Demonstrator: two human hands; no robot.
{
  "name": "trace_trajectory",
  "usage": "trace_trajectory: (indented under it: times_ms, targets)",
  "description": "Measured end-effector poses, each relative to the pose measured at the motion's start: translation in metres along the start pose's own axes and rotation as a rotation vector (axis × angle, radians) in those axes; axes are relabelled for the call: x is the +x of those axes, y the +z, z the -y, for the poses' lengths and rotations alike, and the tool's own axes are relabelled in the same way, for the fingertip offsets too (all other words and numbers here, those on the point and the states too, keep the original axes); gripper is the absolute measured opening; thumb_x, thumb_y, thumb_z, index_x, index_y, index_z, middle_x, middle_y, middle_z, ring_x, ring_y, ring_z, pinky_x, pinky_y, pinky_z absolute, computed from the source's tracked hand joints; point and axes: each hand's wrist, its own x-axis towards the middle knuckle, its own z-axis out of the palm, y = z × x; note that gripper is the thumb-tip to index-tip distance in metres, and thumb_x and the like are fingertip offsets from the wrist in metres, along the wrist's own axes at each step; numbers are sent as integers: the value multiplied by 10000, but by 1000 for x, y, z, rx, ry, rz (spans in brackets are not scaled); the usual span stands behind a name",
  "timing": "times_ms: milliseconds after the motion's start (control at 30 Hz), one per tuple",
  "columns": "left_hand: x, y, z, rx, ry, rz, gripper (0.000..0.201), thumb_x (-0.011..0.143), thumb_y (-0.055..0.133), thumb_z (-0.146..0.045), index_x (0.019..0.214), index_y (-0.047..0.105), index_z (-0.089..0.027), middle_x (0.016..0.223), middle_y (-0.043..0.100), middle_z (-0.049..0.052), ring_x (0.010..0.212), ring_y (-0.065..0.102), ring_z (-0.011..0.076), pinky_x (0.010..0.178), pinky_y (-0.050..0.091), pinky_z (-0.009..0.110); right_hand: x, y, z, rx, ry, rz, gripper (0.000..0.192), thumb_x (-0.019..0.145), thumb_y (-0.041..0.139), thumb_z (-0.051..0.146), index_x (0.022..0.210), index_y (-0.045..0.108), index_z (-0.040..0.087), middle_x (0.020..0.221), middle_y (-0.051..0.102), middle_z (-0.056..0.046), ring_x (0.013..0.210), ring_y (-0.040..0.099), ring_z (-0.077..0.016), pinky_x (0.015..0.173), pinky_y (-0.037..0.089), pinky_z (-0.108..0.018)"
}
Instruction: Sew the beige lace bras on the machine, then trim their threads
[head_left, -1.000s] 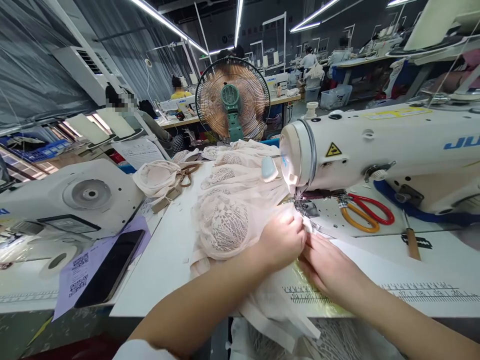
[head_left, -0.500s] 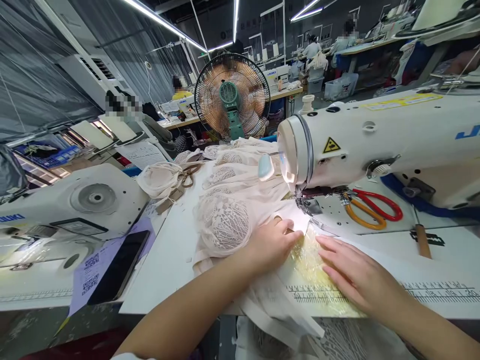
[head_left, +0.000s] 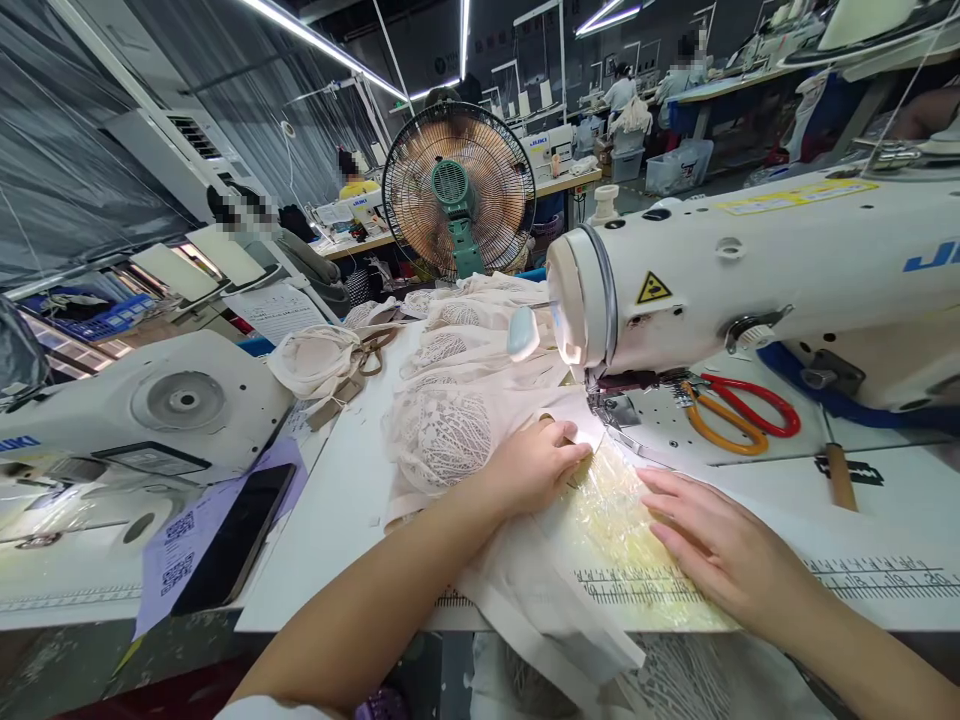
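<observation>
Cream lace bras point(head_left: 450, 445) lie in a joined row on the white sewing table, running back from the front edge. My left hand point(head_left: 536, 465) is closed on the fabric of the nearest bra, left of the needle area, with a tan band at its fingers. My right hand point(head_left: 720, 540) lies flat with its fingers stretched out, touching the right edge of a shiny, see-through yellowish sheet point(head_left: 619, 520). That sheet spreads between both hands. The sewing machine point(head_left: 675, 280) stands just behind, its presser foot point(head_left: 600, 400) beyond my left fingertips. Loose cream straps hang over the edge.
Red-and-orange-handled scissors point(head_left: 739, 412) lie on the machine bed, near a wooden-handled tool point(head_left: 841, 478) and a blade. To the left are a second machine point(head_left: 187, 400) and a phone point(head_left: 236, 540). A fan point(head_left: 457, 190) stands behind; people sit farther back.
My left hand has shifted slightly left, and my right hand has moved a little right, widening the gap. More of the yellowish sheet shows between them. The view has shifted slightly.
</observation>
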Motion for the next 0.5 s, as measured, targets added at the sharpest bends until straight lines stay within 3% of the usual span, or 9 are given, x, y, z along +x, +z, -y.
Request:
trace_trajectory:
  times_ms: [233, 500]
  targets:
    - [10, 2, 11, 19, -59, 55, 321, 922, 346, -238, 1062, 632, -198, 1143, 567, 91, 989, 509, 218, 787, 458, 318, 2, 1, 3, 23, 47, 8, 247, 889, 428, 252, 986, 646, 190, 1167, 641, -106, 1073, 602, -237, 863, 547, -381]
    - [23, -6, 20, 38, -145, 102, 303, 917, 343, -239, 985, 634, -192, 1087, 573, 83, 1048, 492, 244, 796, 474, 322, 9, 7, 3, 59, 2, -35, 209, 875, 428, 183, 919, 632, 169, 1102, 660, -129, 1031, 610, -239, 855, 535, -404]
